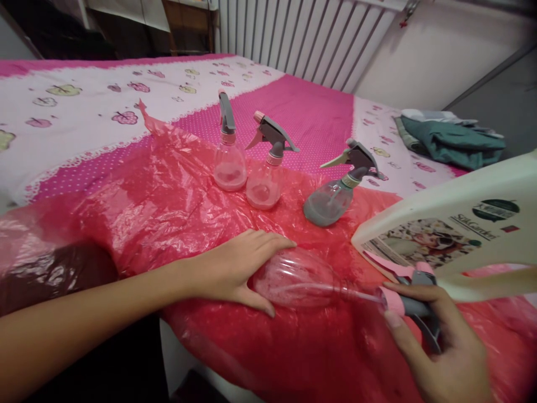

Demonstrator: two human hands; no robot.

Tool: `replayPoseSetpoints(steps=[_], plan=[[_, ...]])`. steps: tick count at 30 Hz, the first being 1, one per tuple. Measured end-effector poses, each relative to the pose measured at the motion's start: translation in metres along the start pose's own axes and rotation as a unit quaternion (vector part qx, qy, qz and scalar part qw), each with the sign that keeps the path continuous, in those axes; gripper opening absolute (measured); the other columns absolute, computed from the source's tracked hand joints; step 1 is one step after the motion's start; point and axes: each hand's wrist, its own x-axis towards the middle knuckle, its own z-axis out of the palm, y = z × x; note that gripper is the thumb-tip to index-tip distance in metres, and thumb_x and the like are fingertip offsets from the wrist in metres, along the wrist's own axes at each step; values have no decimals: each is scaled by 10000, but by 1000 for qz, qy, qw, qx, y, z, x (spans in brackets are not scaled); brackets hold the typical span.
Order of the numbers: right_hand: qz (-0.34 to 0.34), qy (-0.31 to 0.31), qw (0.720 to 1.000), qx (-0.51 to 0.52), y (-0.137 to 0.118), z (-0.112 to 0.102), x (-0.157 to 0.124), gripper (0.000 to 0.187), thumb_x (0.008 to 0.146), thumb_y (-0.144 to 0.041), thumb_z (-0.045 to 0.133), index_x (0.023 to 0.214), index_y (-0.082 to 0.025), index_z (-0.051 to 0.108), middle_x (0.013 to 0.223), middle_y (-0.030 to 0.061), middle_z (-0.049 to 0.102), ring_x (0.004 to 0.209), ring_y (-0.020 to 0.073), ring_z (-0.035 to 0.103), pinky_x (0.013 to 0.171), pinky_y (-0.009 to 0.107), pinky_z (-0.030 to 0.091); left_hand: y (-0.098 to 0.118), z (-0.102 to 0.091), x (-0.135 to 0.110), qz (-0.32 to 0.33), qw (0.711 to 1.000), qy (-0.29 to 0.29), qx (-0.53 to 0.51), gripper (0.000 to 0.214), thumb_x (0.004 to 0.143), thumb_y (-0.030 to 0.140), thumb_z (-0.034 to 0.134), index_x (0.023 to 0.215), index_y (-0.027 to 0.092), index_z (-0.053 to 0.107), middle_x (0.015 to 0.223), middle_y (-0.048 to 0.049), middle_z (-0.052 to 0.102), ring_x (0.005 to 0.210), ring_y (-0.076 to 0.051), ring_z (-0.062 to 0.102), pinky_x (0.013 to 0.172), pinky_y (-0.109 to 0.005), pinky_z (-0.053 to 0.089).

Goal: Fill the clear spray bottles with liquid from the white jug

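Note:
A clear spray bottle (297, 280) lies on its side on red plastic sheeting, its neck toward the right. My left hand (239, 268) grips the base of this bottle between thumb and fingers. In my right hand (448, 341) is a pink and grey trigger sprayer head (411, 305), apart from the bottle's neck. Its thin dip tube (364, 295) reaches into the bottle's opening. My right fingers are partly hidden behind the sprayer head.
Behind my hands stand two pink-necked spray bottles (230, 165) with some liquid, and a tilted green-necked spray bottle (329, 201). A large white jug (461, 218) is at right. Red plastic sheeting (168, 196) covers the patterned bed cover (314, 106); folded clothes (453, 137) lie at the back right.

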Motion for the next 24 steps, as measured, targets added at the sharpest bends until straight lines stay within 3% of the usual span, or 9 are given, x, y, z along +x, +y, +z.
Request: replayPoseSetpoints(steps=[2,4,6,8,11,15,17,24], plan=[[-3,1,1000,-3,-1,-2,1,175,959,-398,703,1097,-290,702,1134,29,764,1272,264,675,1037,341,534,0,0,0,1,1000,-2,0,869,885,670,774,1533,185,457,1493,-227,628,1321,-418,633,1120,-586,490],[-20,-9,1000,-2,-2,-3,4,166,965,-370,693,1108,-287,696,1037,14,767,1045,217,750,870,271,579,1,0,0,1,1000,-4,0,866,886,663,777,1536,187,457,1494,-226,628,1329,-418,630,1129,-585,482],[-36,-22,999,-2,-4,-3,6,152,968,-348,684,1106,-285,691,984,0,763,855,174,754,734,226,579,1,0,0,4,1000,-4,1,868,884,663,780,1536,191,458,1495,-225,629,1334,-417,629,1133,-581,479],[-41,-29,999,-5,-5,-4,7,145,968,-350,682,1098,-288,689,983,-4,765,809,161,749,706,212,577,1,0,0,5,1000,-6,6,863,891,666,772,1539,193,453,1503,-223,624,1343,-415,626,1136,-577,477],[-21,-29,999,-18,-4,-5,6,171,960,-406,691,1096,-302,700,1061,5,777,940,189,762,790,228,587,0,0,0,10,1000,-7,13,856,904,667,756,1543,189,447,1506,-226,621,1349,-417,624,1137,-579,475],[47,-16,999,-10,3,-10,2,254,927,-509,709,1087,-313,730,1261,36,756,1301,308,667,1101,404,530,0,0,0,13,1000,-7,13,854,899,650,768,1538,183,447,1508,-230,621,1343,-421,625,1128,-590,479],[68,-26,997,3,6,-12,2,290,891,-538,739,1079,-318,746,1263,45,759,1359,349,630,1118,448,519,1,0,0,12,1000,-7,15,851,899,642,773,1539,185,448,1507,-229,621,1342,-421,626,1127,-590,480],[145,-12,986,82,-5,-6,7,334,824,-619,765,957,-312,774,1166,49,795,1391,349,606,1087,394,517,0,0,-1,16,1000,-5,17,863,893,632,784,1547,182,447,1511,-233,617,1347,-422,623,1135,-588,478]])
